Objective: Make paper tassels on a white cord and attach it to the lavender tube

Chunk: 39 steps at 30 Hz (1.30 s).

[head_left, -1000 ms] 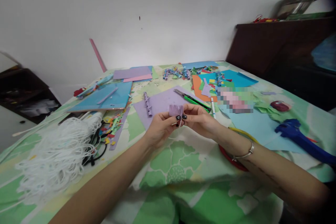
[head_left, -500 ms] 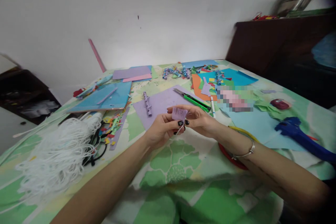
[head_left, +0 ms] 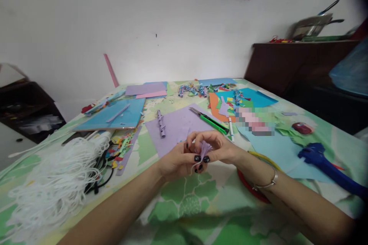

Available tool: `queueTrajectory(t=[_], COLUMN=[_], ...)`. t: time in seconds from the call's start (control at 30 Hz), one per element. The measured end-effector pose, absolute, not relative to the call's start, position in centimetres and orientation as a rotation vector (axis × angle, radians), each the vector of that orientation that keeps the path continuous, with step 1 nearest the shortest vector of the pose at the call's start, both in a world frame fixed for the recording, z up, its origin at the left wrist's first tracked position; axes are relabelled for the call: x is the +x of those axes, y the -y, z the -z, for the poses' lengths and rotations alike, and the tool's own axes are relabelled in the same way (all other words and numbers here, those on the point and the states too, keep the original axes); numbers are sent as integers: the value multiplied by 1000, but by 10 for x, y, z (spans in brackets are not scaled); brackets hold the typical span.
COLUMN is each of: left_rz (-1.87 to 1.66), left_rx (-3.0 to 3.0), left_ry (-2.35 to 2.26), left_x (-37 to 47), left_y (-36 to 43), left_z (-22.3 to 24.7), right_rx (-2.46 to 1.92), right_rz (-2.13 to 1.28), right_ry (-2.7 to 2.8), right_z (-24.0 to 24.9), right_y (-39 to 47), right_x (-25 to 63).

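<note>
Between both hands is a small fringed piece of purple paper, its strips bunched and pointing up. My left hand pinches its lower end, where a thin white string hangs down. From the other side my right hand closes on the same piece, thumb against its base and fingers curled over the top. Beyond the hands, a purple sheet lies on the table with a rolled purple paper tube and a green utility knife on it.
White string is heaped at the left, beside colourful scraps and a blue board. A white marker, a yellow-and-red tape ring and a blue tool are at the right. Decorated tubes lie at the back.
The flat purple fringe has become more bunched, and my right fingers have curled over it. The camera view has tilted up, so the table sits lower in the picture.
</note>
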<state>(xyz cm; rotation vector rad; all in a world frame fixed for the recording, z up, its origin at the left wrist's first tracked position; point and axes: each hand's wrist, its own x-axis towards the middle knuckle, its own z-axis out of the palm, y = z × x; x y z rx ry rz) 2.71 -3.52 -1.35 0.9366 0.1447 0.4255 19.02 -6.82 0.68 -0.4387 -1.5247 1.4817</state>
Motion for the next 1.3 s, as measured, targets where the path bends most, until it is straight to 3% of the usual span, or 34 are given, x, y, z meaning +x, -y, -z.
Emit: queueTrajectory(t=[0.93, 1.1, 1.3], left_rz=[-358, -518, -948], left_rx=[881, 1000, 1349], left_ry=[-241, -432, -637], left_x=[27, 23, 22], left_y=[28, 17, 14], left_z=[14, 10, 6], right_rx=[-537, -629, -776], right_rz=[-1291, -1231, -1168], right_ry=[1560, 1435, 1270], right_z=[-7, -4, 0], right_y=[68, 64, 59], right_x=[195, 196, 196])
